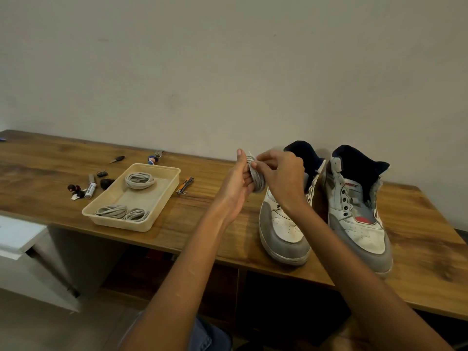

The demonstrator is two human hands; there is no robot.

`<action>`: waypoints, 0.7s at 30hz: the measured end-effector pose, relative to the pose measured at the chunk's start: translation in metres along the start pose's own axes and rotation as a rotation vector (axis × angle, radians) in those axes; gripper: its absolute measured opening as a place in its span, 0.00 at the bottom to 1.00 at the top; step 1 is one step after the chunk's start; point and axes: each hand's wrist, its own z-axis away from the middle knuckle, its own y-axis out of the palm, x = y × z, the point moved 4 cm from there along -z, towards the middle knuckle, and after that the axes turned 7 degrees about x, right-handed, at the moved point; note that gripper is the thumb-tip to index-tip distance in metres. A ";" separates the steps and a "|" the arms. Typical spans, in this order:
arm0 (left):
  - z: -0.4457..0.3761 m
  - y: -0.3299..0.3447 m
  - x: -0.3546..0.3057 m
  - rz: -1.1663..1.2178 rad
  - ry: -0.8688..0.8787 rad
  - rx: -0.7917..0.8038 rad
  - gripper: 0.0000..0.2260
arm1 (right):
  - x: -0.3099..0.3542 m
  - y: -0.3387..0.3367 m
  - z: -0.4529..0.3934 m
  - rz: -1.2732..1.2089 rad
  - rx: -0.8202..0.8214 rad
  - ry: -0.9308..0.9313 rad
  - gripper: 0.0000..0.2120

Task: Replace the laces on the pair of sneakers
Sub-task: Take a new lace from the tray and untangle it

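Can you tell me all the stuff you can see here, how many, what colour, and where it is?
sneakers: 2, white and grey, unlaced, right side of table
coiled laces: 3, grey, in tray
tray: 1, cream, table middle
lace bundle: 1, grey, held above left sneaker
marker: 1, white and grey, left of tray
small dark bits: several, left of tray, too small to tell
table: 1, brown wood
left hand: holds bundle
right hand: pinches lace end

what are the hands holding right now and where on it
A coiled grey shoelace bundle. The left hand cradles the coil across its fingers; the right hand pinches it near the top, by the loose lace end.
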 end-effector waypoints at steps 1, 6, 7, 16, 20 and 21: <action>0.000 -0.001 0.001 -0.014 -0.007 -0.005 0.29 | 0.000 0.004 0.000 0.026 0.066 -0.009 0.08; 0.001 0.000 0.003 -0.095 -0.047 0.031 0.35 | -0.005 0.022 -0.002 0.248 0.235 0.006 0.04; 0.001 0.000 0.003 -0.116 -0.042 0.037 0.35 | -0.005 0.024 -0.001 0.305 0.238 0.020 0.04; 0.003 -0.019 -0.015 -0.210 -0.115 0.050 0.28 | 0.000 0.023 0.005 0.118 0.084 -0.065 0.04; 0.006 -0.044 -0.025 -0.217 -0.102 -0.054 0.28 | 0.015 0.041 0.001 0.031 0.077 -0.079 0.06; 0.007 -0.050 -0.026 -0.220 -0.096 -0.089 0.27 | 0.019 0.048 0.000 0.017 0.076 -0.074 0.06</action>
